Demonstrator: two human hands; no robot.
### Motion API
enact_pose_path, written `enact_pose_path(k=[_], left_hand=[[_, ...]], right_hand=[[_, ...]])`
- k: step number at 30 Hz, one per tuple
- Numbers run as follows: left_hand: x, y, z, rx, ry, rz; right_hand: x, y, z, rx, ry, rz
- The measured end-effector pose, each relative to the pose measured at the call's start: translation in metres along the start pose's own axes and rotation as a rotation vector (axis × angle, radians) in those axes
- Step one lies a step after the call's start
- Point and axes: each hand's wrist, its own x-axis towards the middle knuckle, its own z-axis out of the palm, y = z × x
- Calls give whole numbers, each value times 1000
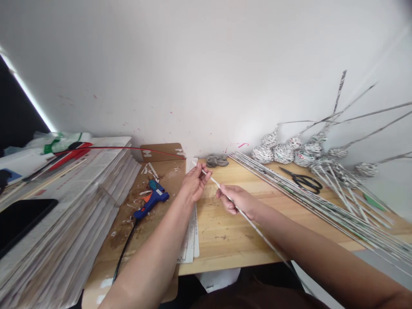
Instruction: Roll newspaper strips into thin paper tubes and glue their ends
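- At far left, flat newspaper sheets [72,231] are forming a thick stack.
- Beside it, a blue plastic glue gun [152,201] is resting on stained cardboard [167,171].
- Above the wooden worktop [222,244], the left hand [200,175] is pinching a slim paper stick [252,224] near its upper end; the right hand [234,199] is curling round it lower down.
- Rightward, rolled paper rods [309,204] are lying near black scissors [292,174] and bulbous woven shapes [283,154].

Fingers [207,175] and forearms [161,242] are bare, the clothing [254,296] dark brown.
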Motion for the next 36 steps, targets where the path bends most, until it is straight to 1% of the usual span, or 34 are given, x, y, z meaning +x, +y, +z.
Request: enact_pose_path(k=[2, 3, 4, 6, 7, 8, 9, 10, 13, 14, 15, 16, 19, 20, 21, 22, 23, 26, 27, 28, 29, 32, 33, 34, 35, 36], left_hand=[[1, 1, -1, 9, 7, 13], [1, 1, -2, 11, 6, 13], [1, 1, -2, 10, 2, 9], [1, 2, -2, 2, -8, -6], [1, 2, -2, -1, -14, -12], [0, 2, -2, -2, -17, -16], [0, 2, -2, 2, -17, -16], [1, 2, -2, 10, -12, -13], [1, 3, -2, 34, 3, 3], [1, 2, -2, 36, 6, 2], [2, 3, -2, 32, 8, 1], [2, 3, -2, 23, 10, -4], [2, 3, -3, -20, 3, -26], [2, 3, -3, -34, -5, -31], [2, 3, -3, -44, -10, -31], [2, 3, -3, -47, -13, -26], [2, 2, -3, -40, -10, -17], [0, 1, -2, 13, 0, -5], [0, 0, -1, 25, 0, -8], [0, 0, -1, 31, -1, -11], [0, 0, -1, 28, -3, -12], [0, 1, -2, 7, -14, -19], [1, 1, -3, 4, -18, -20], [1, 1, -3, 4, -22, -20], [1, 0, -3, 7, -24, -16], [1, 0, -4, 13, -24, -9]], right_hand=[[-2, 3, 0, -98, 91, -62], [-3, 4, -1, -85, 93, -68], [-4, 5, -1, -24, 54, -49], [-5, 5, -2, 150, -99, 39], [-6, 5, -2, 206, -164, 79], [-7, 6, -3, 213, -195, 102], [-7, 6, -2, 164, -175, 100], [-7, 6, -2, 71, -113, 72], [-7, 7, 2, -237, 146, -113], [-6, 7, 3, -275, 184, -150], [-6, 7, 4, -255, 174, -147], [-6, 8, 5, -184, 121, -108], [-6, 9, 6, 143, -126, 61], [-7, 8, 5, 214, -181, 92], [-6, 8, 5, 235, -201, 107], [-6, 7, 5, 202, -180, 103], [-4, 6, 6, 126, -121, 77], [4, 2, 8, -158, 122, -92], [7, 0, 9, -194, 166, -135], [10, -1, 9, -174, 169, -147], [13, -3, 9, -103, 129, -124], [17, -4, 8, 210, -79, 23], [18, -4, 7, 270, -118, 53], [18, -4, 6, 276, -121, 59], [19, -4, 6, 219, -86, 39], [19, -4, 7, 114, -22, -5]])
